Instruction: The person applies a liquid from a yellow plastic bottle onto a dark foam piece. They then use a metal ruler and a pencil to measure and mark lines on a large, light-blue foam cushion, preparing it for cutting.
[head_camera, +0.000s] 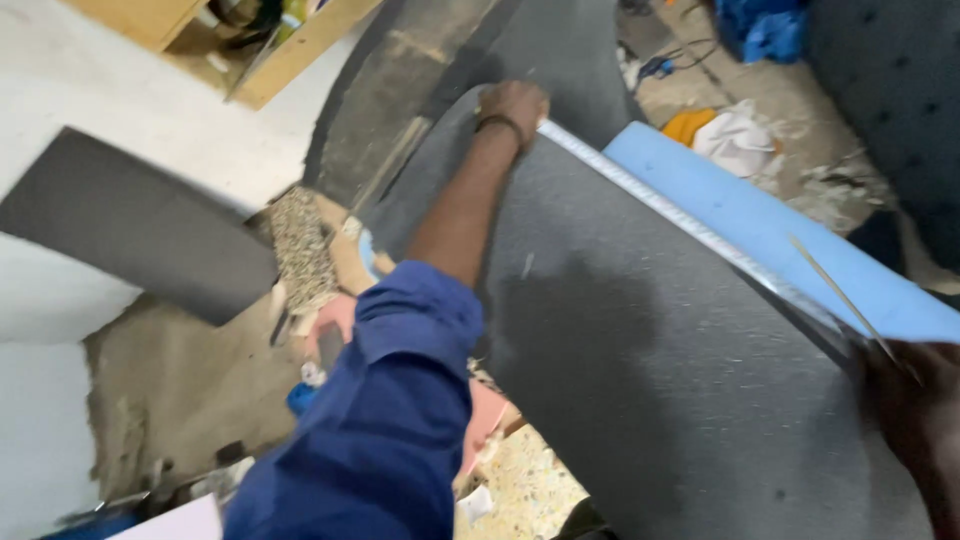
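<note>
A large dark grey foam sheet (650, 340) lies in front of me, with a light blue foam slab (760, 220) along its far right edge. A long metal ruler (690, 225) lies across the grey sheet along that edge. My left hand (512, 103), arm stretched out in a blue sleeve, presses down on the far end of the ruler. My right hand (915, 400), at the lower right edge of the view, holds the near end of the ruler and a thin pale stick-like tool (835, 290); most of that hand is cut off.
Another dark grey foam piece (130, 225) lies at left on the white floor. Scraps, speckled foam (300, 250) and pink pieces litter the floor below the sheet. A wooden frame (290, 50) is at top left; white and orange cloth (725, 135) and blue fabric (765, 30) lie at top right.
</note>
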